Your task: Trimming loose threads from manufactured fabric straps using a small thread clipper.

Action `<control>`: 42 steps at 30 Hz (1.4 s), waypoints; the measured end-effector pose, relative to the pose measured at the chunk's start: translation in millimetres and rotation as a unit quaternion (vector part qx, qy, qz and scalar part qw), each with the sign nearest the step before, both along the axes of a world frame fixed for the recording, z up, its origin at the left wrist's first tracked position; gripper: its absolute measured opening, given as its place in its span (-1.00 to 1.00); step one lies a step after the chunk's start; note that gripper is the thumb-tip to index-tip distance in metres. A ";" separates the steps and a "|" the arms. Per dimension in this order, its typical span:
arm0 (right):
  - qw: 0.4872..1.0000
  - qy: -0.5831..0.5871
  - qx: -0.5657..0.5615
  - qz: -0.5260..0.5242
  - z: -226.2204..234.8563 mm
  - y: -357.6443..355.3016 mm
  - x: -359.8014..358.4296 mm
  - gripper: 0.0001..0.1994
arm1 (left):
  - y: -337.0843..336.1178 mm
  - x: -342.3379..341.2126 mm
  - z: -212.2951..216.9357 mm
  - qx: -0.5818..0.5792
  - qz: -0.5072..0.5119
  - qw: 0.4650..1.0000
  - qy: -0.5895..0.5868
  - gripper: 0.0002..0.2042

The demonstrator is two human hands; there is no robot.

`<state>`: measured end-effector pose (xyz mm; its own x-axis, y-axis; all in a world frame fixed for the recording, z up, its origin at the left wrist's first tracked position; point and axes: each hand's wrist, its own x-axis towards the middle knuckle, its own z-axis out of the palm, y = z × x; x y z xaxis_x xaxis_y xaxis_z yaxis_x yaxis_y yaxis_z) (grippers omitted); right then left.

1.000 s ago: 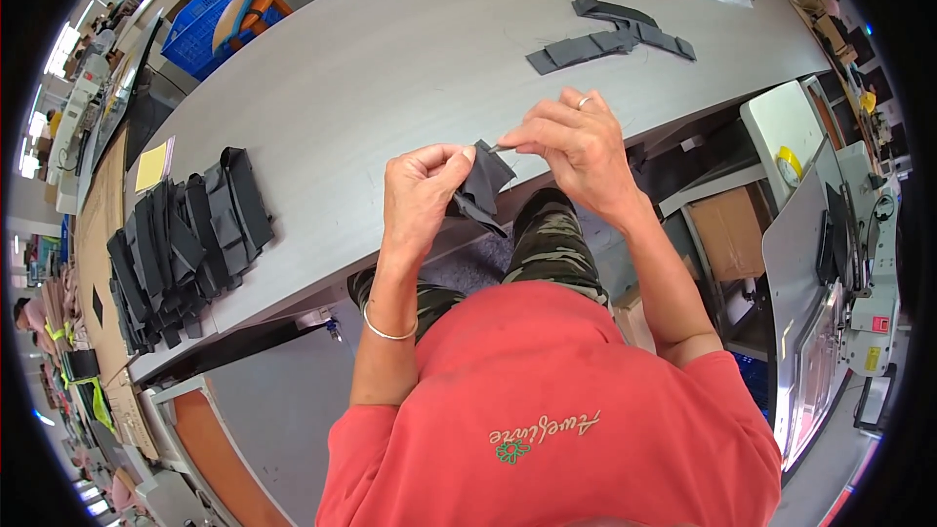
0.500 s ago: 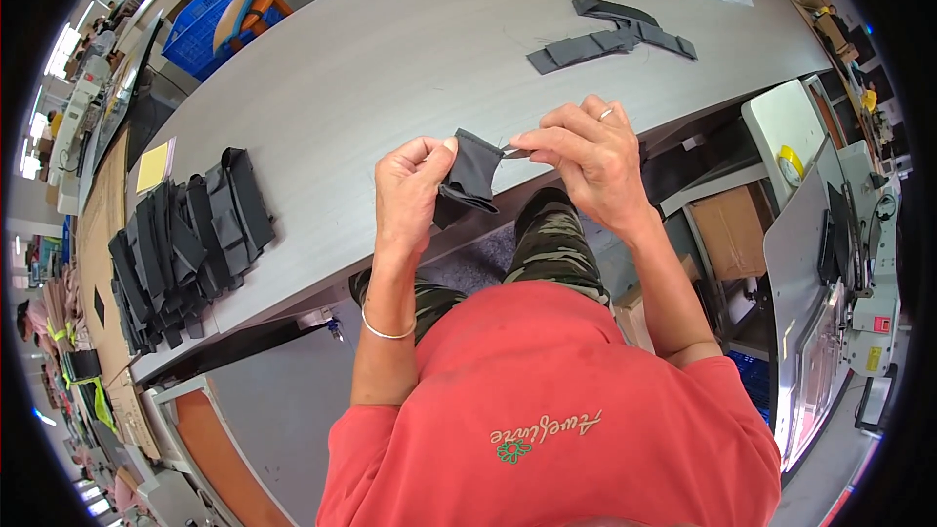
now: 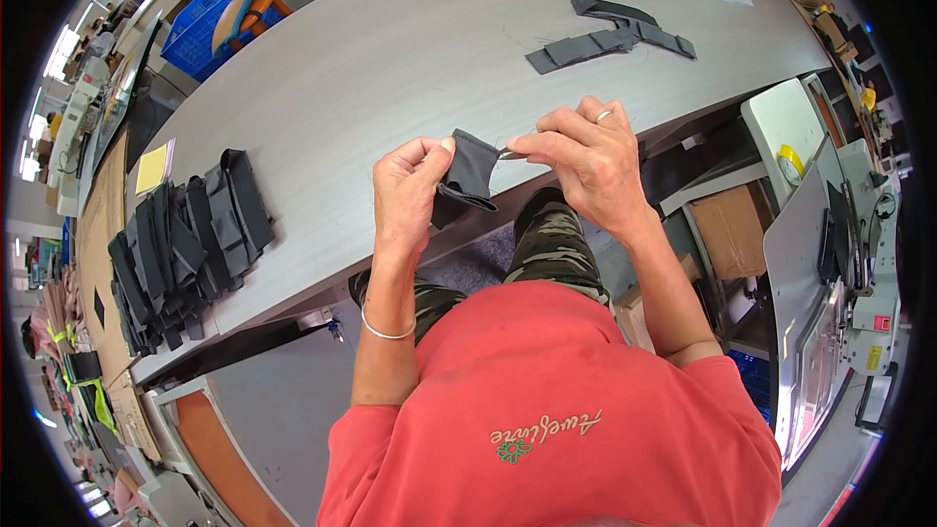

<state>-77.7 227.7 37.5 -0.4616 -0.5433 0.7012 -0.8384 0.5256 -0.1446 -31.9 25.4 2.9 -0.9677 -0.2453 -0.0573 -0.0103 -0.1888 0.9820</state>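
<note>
Near the front edge of the table, my left hand (image 3: 410,190) pinches a dark grey sewn fabric piece (image 3: 472,166) between thumb and fingers. The piece looks folded, with an open, pouch-like lower end. My right hand (image 3: 590,161) is closed on a small slim metal tool (image 3: 514,154), mostly hidden by the fingers. Its tip touches or nearly touches the upper right corner of the fabric; I cannot tell which.
A stack of dark fabric strips (image 3: 185,244) lies on the left of the table (image 3: 361,88), by a yellow paper pad (image 3: 153,168). More fabric strips (image 3: 615,37) lie at the far right. A blue crate (image 3: 210,24) stands beyond the table's far left edge.
Both hands have shifted very slightly left. The fabric piece and the metal tool stay in nearly the same position.
</note>
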 end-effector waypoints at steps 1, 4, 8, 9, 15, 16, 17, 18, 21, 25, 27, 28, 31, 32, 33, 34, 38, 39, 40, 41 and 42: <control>1.000 0.001 0.002 0.000 0.0 -0.6 0.2 -0.79 | -0.1 -0.1 -0.2 0.000 0.000 1.000 0.000 -0.76; 1.000 0.005 0.004 -0.001 -0.9 -1.5 0.4 -0.79 | -0.4 -0.1 -1.8 -0.001 0.002 1.000 -0.001 -0.76; 1.000 0.004 0.007 -0.002 -1.4 -1.2 1.4 -0.80 | -0.9 0.7 -1.8 -0.002 0.000 1.000 0.000 -0.76; 1.000 0.004 0.007 -0.002 -1.2 -1.2 1.9 -0.80 | -0.8 0.9 -1.5 0.000 0.001 1.000 -0.006 -0.76; 1.000 -0.002 0.006 0.004 -2.2 -2.9 0.5 -0.80 | -0.2 -0.6 -1.2 -0.001 0.006 1.000 -0.006 -0.77; 1.000 -0.003 0.007 0.001 -2.8 -2.9 0.0 -0.79 | 0.0 -1.0 -0.9 0.000 0.005 1.000 -0.005 -0.77; 1.000 -0.004 0.009 -0.001 -3.1 -3.0 -0.6 -0.78 | 0.0 -1.4 -0.5 -0.007 0.004 1.000 -0.006 -0.77; 1.000 -0.002 0.009 -0.002 -2.8 -3.2 -1.1 -0.78 | -0.2 -1.7 0.1 -0.014 0.004 1.000 -0.006 -0.77; 1.000 0.008 0.016 -0.011 0.5 -2.4 1.4 -0.78 | -2.5 -0.5 0.5 -0.074 0.005 0.997 -0.001 -0.76; 0.999 -0.017 -0.009 -0.033 0.3 -0.8 2.5 -0.85 | -0.5 2.4 5.0 -0.054 -0.001 0.998 -0.007 -0.77; 0.994 -0.080 -0.074 -0.023 -0.6 -0.9 2.8 -0.90 | 0.4 5.0 10.7 -0.033 -0.019 0.999 0.004 -0.84; 0.986 -0.122 -0.115 -0.007 -0.1 -2.6 3.6 -0.91 | 0.3 9.8 18.9 -0.021 -0.026 0.999 -0.003 -0.88; 0.901 -0.347 -0.251 0.069 7.2 -3.6 11.4 -0.77 | 3.3 19.9 33.4 -0.020 -0.076 0.997 0.026 -0.87; 0.859 -0.412 -0.290 0.090 9.5 -5.2 14.1 -0.72 | 4.6 19.6 31.9 -0.021 -0.083 0.996 0.034 -0.87; 0.853 -0.418 -0.293 0.110 6.4 -7.7 15.9 -0.67 | 6.2 17.7 28.4 -0.053 -0.074 0.993 0.069 -0.84; 0.846 -0.424 -0.296 0.129 4.3 -9.8 17.4 -0.61 | 7.4 16.2 24.3 -0.085 -0.065 0.989 0.102 -0.79; 0.867 -0.447 -0.197 0.097 -0.9 -15.4 21.8 -0.71 | 9.5 12.6 9.0 -0.080 -0.072 0.988 0.115 -0.79; 0.870 -0.442 -0.198 0.094 -4.2 -17.3 21.3 -0.83 | 9.9 11.5 7.3 -0.080 -0.075 0.987 0.118 -0.79; 0.871 -0.441 -0.198 0.092 -5.6 -18.3 22.0 -0.83 | 10.1 11.3 5.6 -0.088 -0.070 0.986 0.123 -0.79; 0.842 -0.476 -0.231 0.108 -6.4 -18.8 22.7 -0.85 | 10.5 11.0 4.2 -0.096 -0.065 0.985 0.128 -0.80; 0.810 -0.511 -0.262 0.124 -7.4 -19.1 23.0 -0.86 | 10.9 10.5 2.9 -0.104 -0.060 0.984 0.132 -0.80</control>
